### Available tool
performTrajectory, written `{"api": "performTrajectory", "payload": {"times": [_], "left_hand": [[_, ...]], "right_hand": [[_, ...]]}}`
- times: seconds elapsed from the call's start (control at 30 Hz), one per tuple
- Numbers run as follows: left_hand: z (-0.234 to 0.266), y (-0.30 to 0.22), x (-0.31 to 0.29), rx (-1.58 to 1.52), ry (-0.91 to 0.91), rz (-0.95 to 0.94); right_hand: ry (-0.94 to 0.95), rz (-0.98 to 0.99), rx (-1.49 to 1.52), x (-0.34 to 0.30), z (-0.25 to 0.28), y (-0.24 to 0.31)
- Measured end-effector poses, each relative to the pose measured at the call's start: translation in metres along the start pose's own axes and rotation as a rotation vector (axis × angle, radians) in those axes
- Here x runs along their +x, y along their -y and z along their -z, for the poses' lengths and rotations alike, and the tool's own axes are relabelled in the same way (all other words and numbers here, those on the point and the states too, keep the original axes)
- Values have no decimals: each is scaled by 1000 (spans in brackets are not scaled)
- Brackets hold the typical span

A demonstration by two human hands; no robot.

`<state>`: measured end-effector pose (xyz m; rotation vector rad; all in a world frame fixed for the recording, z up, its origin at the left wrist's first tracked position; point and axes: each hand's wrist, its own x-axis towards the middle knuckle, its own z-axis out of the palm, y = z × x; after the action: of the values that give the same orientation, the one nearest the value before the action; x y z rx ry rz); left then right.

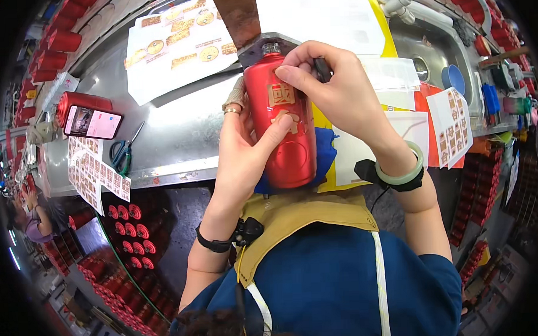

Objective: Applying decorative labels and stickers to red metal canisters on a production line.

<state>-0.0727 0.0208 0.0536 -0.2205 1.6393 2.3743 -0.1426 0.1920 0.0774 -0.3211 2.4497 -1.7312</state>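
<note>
A red bottle (289, 161) with a dark neck lies in front of me, its neck pointing away. My left hand (244, 148) is wrapped round its left side, a finger cot (234, 93) on one finger. The left thumb presses on a gold character on the bottle's front; another gold character (280, 95) sits above it. My right hand (343, 85) is at the bottle's upper right, thumb and forefinger pinched against the shoulder. A small black object (322, 70) is tucked in its fingers; its kind is not clear. Blue cloth (326, 151) shows under the bottle.
On the metal bench (191, 132) lie gold sticker sheets (182, 43), scissors (126, 150) and a phone (92, 122) against a red bottle. White papers (392, 146) and a sink (454, 40) with a blue cup (453, 77) are right. Another person (37, 220) works far left.
</note>
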Motion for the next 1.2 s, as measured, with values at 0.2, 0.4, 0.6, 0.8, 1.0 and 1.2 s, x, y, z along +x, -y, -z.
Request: {"api": "performTrajectory", "payload": {"times": [0.2,0.4,0.6,0.8,1.0,1.2], "left_hand": [[0,10,-1,102,-1,-138],[0,7,0,110,-4,-72],[-1,7,1,88,-6,-90],[-2,6,-1,99,-2,-84],[-2,8,-3,87,-29,-102],[0,10,-3,103,-15,-101]], "right_hand": [[15,-31,3,0,0,1],[-11,17,-9,1,0,0],[-1,3,12,1,0,-1],[0,-10,-9,1,1,0],[3,-11,-4,-1,-1,1],[0,-25,-7,-1,-1,1]]}}
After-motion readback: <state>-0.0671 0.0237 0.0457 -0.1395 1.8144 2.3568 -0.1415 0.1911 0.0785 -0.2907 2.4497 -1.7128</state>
